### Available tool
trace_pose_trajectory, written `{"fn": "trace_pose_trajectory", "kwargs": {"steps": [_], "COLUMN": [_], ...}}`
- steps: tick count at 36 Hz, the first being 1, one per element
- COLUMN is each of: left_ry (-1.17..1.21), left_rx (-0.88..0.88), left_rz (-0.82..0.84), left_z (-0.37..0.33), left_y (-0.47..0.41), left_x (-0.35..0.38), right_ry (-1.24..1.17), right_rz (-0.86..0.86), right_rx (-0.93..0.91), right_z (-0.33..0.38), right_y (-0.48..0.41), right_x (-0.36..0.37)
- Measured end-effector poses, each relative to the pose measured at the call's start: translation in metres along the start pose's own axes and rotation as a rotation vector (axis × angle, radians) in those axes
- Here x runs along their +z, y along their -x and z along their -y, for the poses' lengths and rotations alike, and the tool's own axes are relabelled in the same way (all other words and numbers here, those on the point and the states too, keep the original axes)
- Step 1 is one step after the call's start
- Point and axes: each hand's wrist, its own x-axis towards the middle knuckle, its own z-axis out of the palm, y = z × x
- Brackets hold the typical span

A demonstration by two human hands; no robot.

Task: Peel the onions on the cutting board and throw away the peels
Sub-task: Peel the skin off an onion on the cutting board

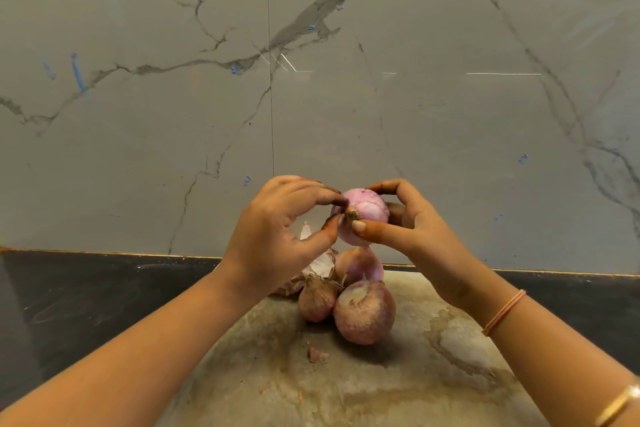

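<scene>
Gripping a round, pale-purple peeled onion (367,210) in mid-air above a worn, stained beige cutting board (346,388), right hand (412,222) curled round it with thumb beside the brown root end, left hand (277,236) pinching at its left side. Below, on the board: three more pinkish-brown onions (364,314) bunched together, papery peels (322,263) behind, one small scrap (317,354) in front. All on a dark counter (86,305).

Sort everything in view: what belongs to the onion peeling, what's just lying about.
Belongs to the job: smooth pale pink onion, gripped by left hand and right hand; large purple-brown unpeeled onion; small brown-skinned onion; pinkish onion behind them; dry papery peels; small peel scrap; stained beige cutting board.
Just lying about: black countertop; grey veined marble wall; peach wristband; gold bangle.
</scene>
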Motion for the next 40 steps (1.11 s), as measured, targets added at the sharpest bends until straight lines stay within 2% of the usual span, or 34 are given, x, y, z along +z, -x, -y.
{"fn": "trace_pose_trajectory", "kwargs": {"steps": [20, 31, 36, 40], "left_ry": [0.174, -0.169, -0.113, -0.014], "left_rx": [-0.233, -0.041, -0.109, -0.15], "left_rz": [-0.019, -0.072, -0.098, -0.088], "left_z": [-0.01, -0.015, -0.011, -0.01], "left_y": [0.003, 0.002, 0.003, 0.003], "left_x": [0.009, 0.01, 0.008, 0.008], "right_ry": [0.101, 0.128, 0.152, 0.037], "right_rz": [-0.036, -0.071, -0.051, -0.032], "right_rx": [-0.052, -0.072, -0.056, -0.012], "right_z": [0.001, 0.002, 0.0, 0.0], "right_y": [0.001, 0.002, 0.003, 0.003], "right_x": [0.0, 0.004, 0.006, 0.003]}}
